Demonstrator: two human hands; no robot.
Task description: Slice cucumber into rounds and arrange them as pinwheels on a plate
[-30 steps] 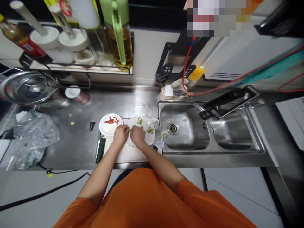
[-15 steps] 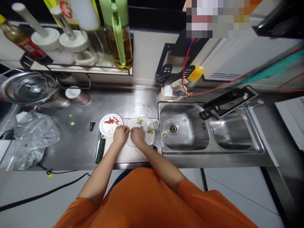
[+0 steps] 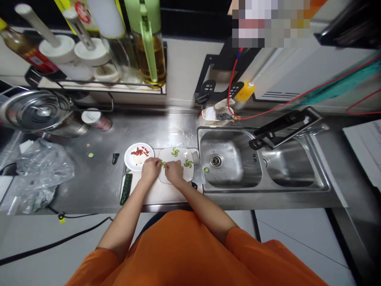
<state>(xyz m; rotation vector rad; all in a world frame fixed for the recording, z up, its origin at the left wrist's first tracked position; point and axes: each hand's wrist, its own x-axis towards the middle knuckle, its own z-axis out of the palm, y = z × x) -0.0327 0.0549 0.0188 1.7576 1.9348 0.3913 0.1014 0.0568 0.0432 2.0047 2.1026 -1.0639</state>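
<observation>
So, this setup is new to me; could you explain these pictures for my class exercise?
There is no machine here, only a person working bare-handed. The view comes from a camera on that person's head, looking forward and down. On the counter lies a cutting board bearing a squarish white plate with green slices fanned into pinwheels. Left of that plate are a round plate with red pieces and a cucumber piece. The left grip and right grip are close together at the squarish plate's left side, beside another green cluster; I cannot tell whether either holds a slice.
</observation>
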